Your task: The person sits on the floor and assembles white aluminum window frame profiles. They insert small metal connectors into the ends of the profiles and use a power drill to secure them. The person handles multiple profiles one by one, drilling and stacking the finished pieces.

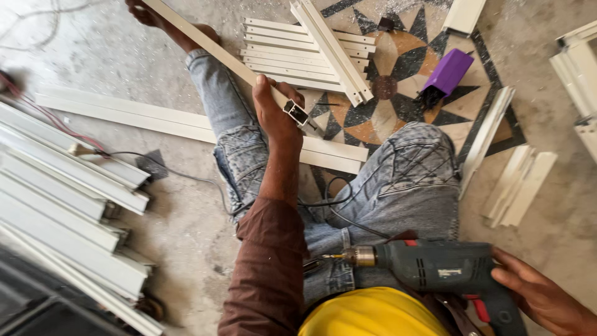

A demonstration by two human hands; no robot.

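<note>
- While the left hand [273, 115] clamps shut around the white profile [211, 50] near its cut end, that long bar runs from centre frame up to the upper left, laid across the knee.
- Right hand [544, 298], lower right, is wrapped on the grip of the drill [435, 267]; whether a finger is on the trigger, I cannot tell.
- Drill bit points left, well apart from the profile, so by my reading no hole is being bored at this end just now.
- Cut lengths [298, 56] lie stacked at top centre; long profiles [68, 211] wait at the left edge.
- Judging by that, cutting looks largely done, drilling and joining mostly left.
- Purple box [449, 71] sits on the patterned floor [388, 87], upper right.
</note>
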